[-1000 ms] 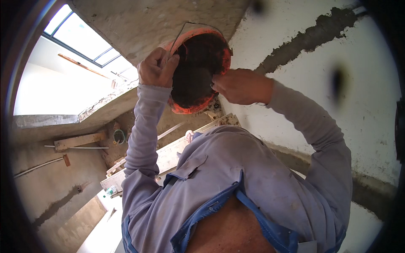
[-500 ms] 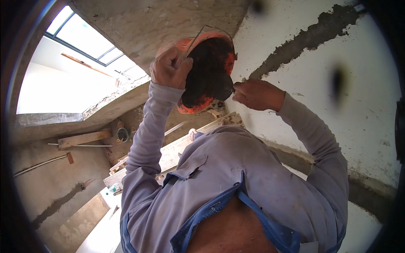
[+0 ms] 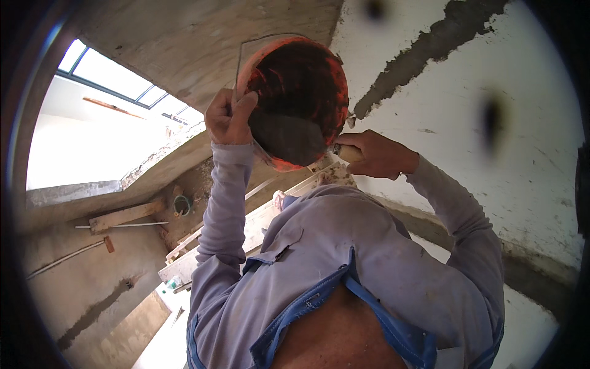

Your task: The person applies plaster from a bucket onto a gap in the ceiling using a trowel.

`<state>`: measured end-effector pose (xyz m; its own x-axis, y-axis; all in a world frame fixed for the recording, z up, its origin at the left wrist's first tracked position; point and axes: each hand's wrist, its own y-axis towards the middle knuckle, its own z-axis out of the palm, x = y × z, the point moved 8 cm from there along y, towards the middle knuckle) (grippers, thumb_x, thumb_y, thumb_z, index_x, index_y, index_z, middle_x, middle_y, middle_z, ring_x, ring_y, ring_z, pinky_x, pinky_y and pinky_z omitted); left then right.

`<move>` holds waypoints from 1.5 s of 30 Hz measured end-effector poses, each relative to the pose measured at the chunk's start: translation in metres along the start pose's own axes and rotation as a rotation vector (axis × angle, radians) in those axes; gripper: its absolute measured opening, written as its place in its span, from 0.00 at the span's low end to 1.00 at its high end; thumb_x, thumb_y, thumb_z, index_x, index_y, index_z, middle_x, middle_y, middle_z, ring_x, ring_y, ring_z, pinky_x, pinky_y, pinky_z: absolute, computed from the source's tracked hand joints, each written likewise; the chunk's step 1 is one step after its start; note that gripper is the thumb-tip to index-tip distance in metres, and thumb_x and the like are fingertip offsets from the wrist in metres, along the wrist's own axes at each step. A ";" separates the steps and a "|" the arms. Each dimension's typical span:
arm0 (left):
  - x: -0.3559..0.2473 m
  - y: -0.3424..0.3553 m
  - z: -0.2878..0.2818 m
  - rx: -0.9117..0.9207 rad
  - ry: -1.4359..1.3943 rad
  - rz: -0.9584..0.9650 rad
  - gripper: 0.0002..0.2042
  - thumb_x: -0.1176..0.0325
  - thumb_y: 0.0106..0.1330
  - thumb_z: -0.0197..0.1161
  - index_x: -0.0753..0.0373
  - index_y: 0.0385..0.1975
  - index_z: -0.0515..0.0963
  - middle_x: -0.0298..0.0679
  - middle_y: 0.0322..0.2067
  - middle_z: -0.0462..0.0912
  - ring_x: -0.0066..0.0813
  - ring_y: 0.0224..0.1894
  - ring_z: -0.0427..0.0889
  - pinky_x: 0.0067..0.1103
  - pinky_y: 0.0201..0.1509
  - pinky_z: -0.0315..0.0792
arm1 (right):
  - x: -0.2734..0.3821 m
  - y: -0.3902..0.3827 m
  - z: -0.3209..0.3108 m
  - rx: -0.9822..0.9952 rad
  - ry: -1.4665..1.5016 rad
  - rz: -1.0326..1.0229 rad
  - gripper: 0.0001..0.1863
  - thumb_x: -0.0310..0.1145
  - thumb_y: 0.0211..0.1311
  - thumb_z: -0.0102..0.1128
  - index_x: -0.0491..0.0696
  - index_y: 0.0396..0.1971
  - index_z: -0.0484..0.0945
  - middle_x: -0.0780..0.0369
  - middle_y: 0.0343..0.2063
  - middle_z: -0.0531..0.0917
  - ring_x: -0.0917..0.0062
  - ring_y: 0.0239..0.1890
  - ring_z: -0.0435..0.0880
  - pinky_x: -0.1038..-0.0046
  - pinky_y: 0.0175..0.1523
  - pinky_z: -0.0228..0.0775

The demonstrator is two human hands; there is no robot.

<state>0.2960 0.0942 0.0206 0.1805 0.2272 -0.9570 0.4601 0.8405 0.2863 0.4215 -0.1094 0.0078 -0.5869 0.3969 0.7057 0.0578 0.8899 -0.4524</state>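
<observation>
A pale handle (image 3: 350, 153) shows plainer than before, wrapped by the right hand (image 3: 382, 156); the left hand (image 3: 230, 120) pinches the orange bucket rim (image 3: 249, 69).

Head view, single: wide fisheye, facing down from head height; shirt (image 3: 375, 246) nearest, lower centre; left hand (image 3: 230, 120) and right hand (image 3: 382, 155) beyond, upper centre.

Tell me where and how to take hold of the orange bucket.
Probably best by the left rim of the orange bucket, coming from the person's left: its mouth is tilted toward the wearer, presenting that edge, where the left hand grips. The right hand, holding a tool's pale handle, crowds the lower right.
</observation>
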 end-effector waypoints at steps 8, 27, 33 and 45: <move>0.063 0.007 0.012 -0.130 -0.148 -0.096 0.16 0.65 0.55 0.65 0.58 0.13 0.64 0.25 0.15 0.64 0.14 0.20 0.58 0.16 0.21 0.52 | -0.031 -0.049 -0.048 -0.211 -0.134 -0.100 0.24 0.33 0.41 0.58 0.46 0.43 0.70 0.52 0.25 0.78 0.57 0.29 0.78 0.62 0.36 0.68; 0.222 -0.048 -0.071 -0.137 0.285 -0.107 0.19 0.63 0.57 0.60 0.61 0.15 0.55 0.30 0.15 0.53 0.22 0.19 0.53 0.23 0.21 0.53 | 0.016 -0.262 -0.324 -0.663 0.369 0.363 0.18 0.35 0.53 0.51 0.41 0.43 0.72 0.63 0.21 0.72 0.85 0.15 0.68 0.83 0.14 0.60; 0.248 -0.060 -0.112 -0.198 0.308 -0.240 0.18 0.63 0.61 0.60 0.60 0.16 0.58 0.27 0.16 0.54 0.18 0.20 0.54 0.19 0.21 0.51 | 0.106 -0.301 -0.345 -0.954 -0.166 0.460 0.14 0.39 0.63 0.45 0.47 0.42 0.71 0.68 0.16 0.68 0.89 0.09 0.61 0.84 0.12 0.52; 0.248 -0.068 -0.080 -0.070 0.139 -0.237 0.16 0.67 0.58 0.61 0.60 0.16 0.60 0.24 0.16 0.59 0.15 0.20 0.56 0.17 0.21 0.52 | 0.096 -0.246 -0.332 -0.725 -1.734 0.934 0.14 0.39 0.59 0.53 0.51 0.43 0.70 0.58 0.33 0.77 0.62 0.35 0.80 0.62 0.42 0.74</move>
<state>0.2399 0.1321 -0.2399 -0.0480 0.0810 -0.9956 0.4128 0.9092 0.0541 0.6197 -0.2155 0.3677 -0.1527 0.4871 -0.8599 0.6913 0.6744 0.2593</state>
